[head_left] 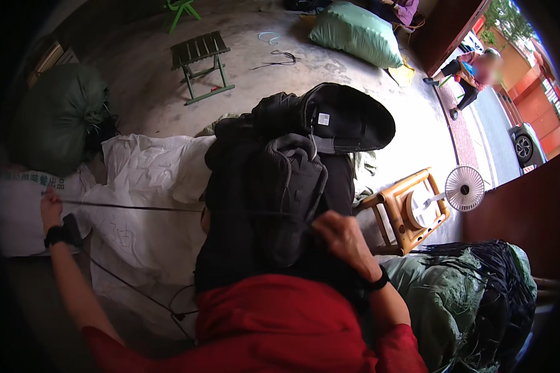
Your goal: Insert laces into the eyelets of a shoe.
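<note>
Head view: left hand (50, 210), mid-left, pinches one taut dark cord (137, 207); right hand (341, 239), centre, grips one black garment (274, 205).

Bare concrete floor (330, 68) lit by daylight; green folding stool (200, 62) set far left, bamboo stool (399, 211) and small fan (465, 188) right.

Black cord (130, 207): far end hidden under right hand (341, 239); near end too thin to trace inside left hand (50, 210).
</note>
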Tool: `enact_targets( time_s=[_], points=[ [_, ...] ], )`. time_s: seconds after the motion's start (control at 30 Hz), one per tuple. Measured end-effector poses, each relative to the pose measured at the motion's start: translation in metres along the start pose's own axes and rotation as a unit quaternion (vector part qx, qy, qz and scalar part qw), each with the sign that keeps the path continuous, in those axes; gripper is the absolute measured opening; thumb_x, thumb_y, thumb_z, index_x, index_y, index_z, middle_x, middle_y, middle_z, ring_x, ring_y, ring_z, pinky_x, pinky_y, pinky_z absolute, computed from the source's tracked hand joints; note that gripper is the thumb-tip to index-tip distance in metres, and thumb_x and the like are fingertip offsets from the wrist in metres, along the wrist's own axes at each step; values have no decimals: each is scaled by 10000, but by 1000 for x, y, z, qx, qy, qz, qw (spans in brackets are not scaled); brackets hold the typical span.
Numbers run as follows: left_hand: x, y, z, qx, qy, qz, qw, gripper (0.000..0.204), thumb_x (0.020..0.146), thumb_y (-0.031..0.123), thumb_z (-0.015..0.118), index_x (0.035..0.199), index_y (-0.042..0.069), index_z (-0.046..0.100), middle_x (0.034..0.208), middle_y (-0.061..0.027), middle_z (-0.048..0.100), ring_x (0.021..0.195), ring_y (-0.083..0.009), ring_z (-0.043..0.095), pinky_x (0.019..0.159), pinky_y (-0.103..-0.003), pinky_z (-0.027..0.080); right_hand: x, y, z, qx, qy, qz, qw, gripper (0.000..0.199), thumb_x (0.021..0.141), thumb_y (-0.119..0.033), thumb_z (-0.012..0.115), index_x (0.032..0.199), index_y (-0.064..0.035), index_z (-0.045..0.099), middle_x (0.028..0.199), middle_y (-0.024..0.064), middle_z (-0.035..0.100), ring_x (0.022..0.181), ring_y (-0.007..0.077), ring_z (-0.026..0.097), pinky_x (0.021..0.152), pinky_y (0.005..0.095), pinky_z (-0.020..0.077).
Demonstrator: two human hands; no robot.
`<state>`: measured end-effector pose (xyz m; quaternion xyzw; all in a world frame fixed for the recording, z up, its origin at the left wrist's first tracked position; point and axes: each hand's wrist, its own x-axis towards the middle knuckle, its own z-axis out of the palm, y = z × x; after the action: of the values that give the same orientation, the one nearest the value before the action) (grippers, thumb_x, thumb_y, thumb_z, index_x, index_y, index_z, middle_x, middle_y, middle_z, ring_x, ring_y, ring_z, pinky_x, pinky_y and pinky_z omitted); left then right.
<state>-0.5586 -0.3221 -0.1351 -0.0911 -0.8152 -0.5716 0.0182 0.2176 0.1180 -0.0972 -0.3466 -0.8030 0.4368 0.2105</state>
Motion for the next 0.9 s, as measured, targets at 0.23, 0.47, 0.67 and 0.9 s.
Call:
enact_targets(
  time_s=[0.23, 0.47, 0.67, 0.9],
  points=[
    [-172, 48, 116, -194, -59, -21, 979, 179, 965, 299, 579, 959, 125, 619, 715, 89, 443, 570, -7, 360, 509, -174, 310, -12, -14, -2, 33, 42, 117, 992, 173, 944, -149, 591, 973, 13, 645, 686, 62, 638, 586, 124, 614, 553, 264, 484],
    [-409, 195, 300, -169, -413, 2, 895, 150, 957, 137, 541, 1034, 10, 565, 886, -79, 666, 652, -92, 589, 579, -237, 478, -1, -15, 8, 39, 15, 93, 995, 210, 928, -181, 608, 944, 23, 657, 672, 72, 632, 590, 130, 616, 553, 276, 483],
    [-482, 235, 336, -83, -458, 245, 850, 100, 867, 54, 649, 959, 17, 635, 772, -126, 687, 710, -192, 690, 622, -284, 525, 6, -22, 9, -58, 28, 46, 997, 195, 890, -183, 623, 873, 8, 656, 691, 125, 652, 627, 239, 651, 547, 327, 489],
    [-484, 236, 326, -28, -421, 260, 869, 100, 840, 106, 707, 902, 33, 676, 758, -82, 686, 637, -161, 648, 568, -277, 489, 4, -23, 28, -226, 137, -168, 950, 71, 844, -92, 667, 821, -28, 648, 712, 125, 621, 628, 292, 637, 538, 356, 488]
  ],
)
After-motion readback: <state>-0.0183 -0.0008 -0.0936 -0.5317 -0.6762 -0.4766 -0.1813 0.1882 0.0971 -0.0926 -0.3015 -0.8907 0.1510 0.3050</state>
